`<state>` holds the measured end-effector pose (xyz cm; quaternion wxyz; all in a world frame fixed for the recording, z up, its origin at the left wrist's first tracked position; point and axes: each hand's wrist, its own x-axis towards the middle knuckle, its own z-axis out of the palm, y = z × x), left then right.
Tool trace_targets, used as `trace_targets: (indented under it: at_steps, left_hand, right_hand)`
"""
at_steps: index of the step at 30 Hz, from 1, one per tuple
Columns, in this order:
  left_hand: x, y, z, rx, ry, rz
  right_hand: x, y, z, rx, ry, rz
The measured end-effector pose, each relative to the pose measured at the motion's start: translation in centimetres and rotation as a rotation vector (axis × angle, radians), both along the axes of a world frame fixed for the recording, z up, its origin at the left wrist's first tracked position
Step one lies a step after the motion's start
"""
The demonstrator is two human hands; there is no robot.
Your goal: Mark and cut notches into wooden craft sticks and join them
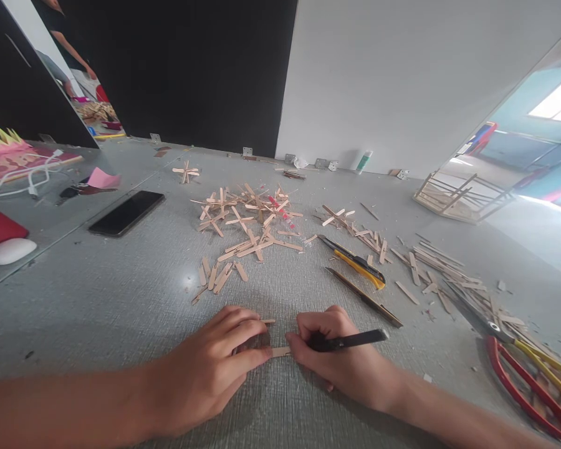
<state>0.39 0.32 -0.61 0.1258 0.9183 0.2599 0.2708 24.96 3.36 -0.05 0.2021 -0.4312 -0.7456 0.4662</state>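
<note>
My left hand lies on the grey table near the front edge, its fingers pressed down on a thin wooden stick that lies flat. My right hand is closed round a black pen-like tool, its tip end at the stick and its other end pointing right. The two hands almost touch over the stick. A second short stick piece peeks out beyond my left fingers.
Beyond the hands lie a heap of wooden sticks and glued crosses, a yellow utility knife, a dark blade strip, a black phone, red-handled cutters, stick offcuts and a stick frame.
</note>
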Motion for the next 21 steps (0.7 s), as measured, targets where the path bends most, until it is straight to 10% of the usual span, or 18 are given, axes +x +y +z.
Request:
trace_targets:
  at_steps: [21]
  left_hand:
    - [-0.04, 0.14, -0.07, -0.001, -0.012, -0.017]
  right_hand:
    - [0.37, 0.08, -0.04, -0.046, 0.023, 0.006]
